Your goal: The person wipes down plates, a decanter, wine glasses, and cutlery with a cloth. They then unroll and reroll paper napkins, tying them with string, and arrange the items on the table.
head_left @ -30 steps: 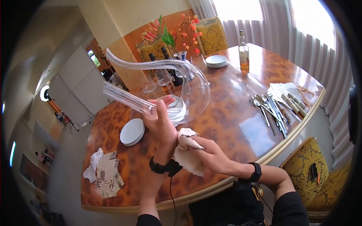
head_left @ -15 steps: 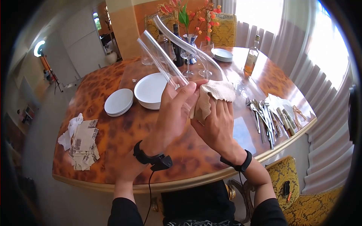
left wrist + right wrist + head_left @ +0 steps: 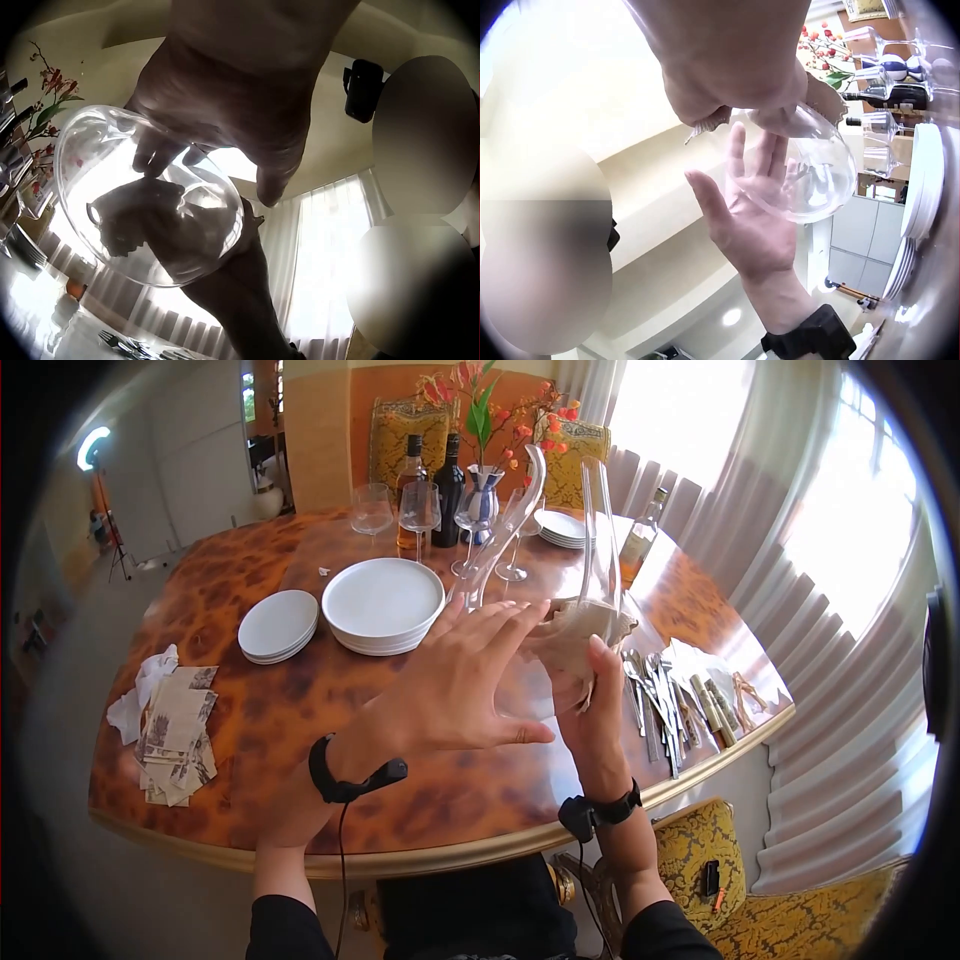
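A clear glass decanter [image 3: 597, 510] with two upright tubes, one curved and one straight, is held above the table. My right hand [image 3: 595, 710] grips it through a beige cloth [image 3: 583, 628], thumb up on the near side. My left hand [image 3: 450, 680] is spread beside the decanter, thumb apart and fingertips reaching toward the cloth. In the left wrist view the rounded glass bowl [image 3: 202, 262] lies below the left fingers, with the cloth showing dark through it. The right wrist view has the left palm [image 3: 761, 232] facing the bowl, fingers extended and partly behind the glass.
Stacked white plates [image 3: 383, 605] and smaller plates [image 3: 278, 625] stand at left, near papers [image 3: 180, 735]. Wine glasses [image 3: 419, 510], bottles [image 3: 448, 495] and a flower vase [image 3: 484, 495] stand behind. Cutlery [image 3: 660, 705] lies right; another bottle [image 3: 643, 540] stands at back right.
The decanter has moved right and turned from tilted left to upright. My left hand has let go of its tube and spread out; the right hand has brought the cloth around the glass.
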`<move>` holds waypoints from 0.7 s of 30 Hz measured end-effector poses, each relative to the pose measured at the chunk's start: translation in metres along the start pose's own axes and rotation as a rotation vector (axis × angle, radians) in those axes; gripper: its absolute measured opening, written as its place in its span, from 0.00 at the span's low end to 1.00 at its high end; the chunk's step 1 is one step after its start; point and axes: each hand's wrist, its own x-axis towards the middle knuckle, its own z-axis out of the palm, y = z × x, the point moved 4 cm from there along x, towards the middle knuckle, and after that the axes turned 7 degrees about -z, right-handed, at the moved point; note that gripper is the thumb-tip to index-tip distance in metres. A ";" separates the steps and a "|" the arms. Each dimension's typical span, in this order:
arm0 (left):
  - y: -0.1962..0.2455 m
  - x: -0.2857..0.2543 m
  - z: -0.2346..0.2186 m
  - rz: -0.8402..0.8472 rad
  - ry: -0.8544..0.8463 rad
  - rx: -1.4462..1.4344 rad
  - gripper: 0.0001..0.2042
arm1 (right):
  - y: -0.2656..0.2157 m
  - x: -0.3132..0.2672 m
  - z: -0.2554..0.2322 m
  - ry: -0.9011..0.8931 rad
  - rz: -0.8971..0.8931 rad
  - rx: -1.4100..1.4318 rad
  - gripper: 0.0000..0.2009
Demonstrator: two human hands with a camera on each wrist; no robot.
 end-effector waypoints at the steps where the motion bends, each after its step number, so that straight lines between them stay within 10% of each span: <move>1: 0.002 -0.001 0.002 0.002 0.013 -0.006 0.51 | 0.000 0.000 -0.004 0.037 0.014 0.056 0.24; 10: 0.002 0.001 0.021 0.172 0.217 0.007 0.45 | -0.014 -0.014 -0.005 0.146 -0.106 -0.016 0.27; 12: 0.003 0.000 0.019 0.232 0.277 -0.118 0.39 | -0.022 -0.025 -0.023 0.275 -0.258 -0.744 0.26; 13: 0.004 0.000 0.018 0.233 0.271 -0.127 0.39 | -0.030 -0.034 -0.016 0.230 -0.611 -1.605 0.27; 14: 0.006 0.000 0.016 0.242 0.288 -0.123 0.39 | -0.031 -0.037 -0.024 0.234 -0.603 -1.614 0.27; 16: 0.008 -0.001 0.011 0.252 0.304 -0.127 0.38 | -0.027 -0.036 -0.044 0.043 -0.301 -0.864 0.31; 17: 0.008 -0.001 0.008 0.245 0.307 -0.110 0.38 | -0.043 -0.039 -0.033 -0.052 -0.401 -1.454 0.42; 21: -0.007 0.002 0.006 0.286 0.247 -0.095 0.38 | -0.083 -0.023 -0.012 -0.546 -0.330 -1.240 0.56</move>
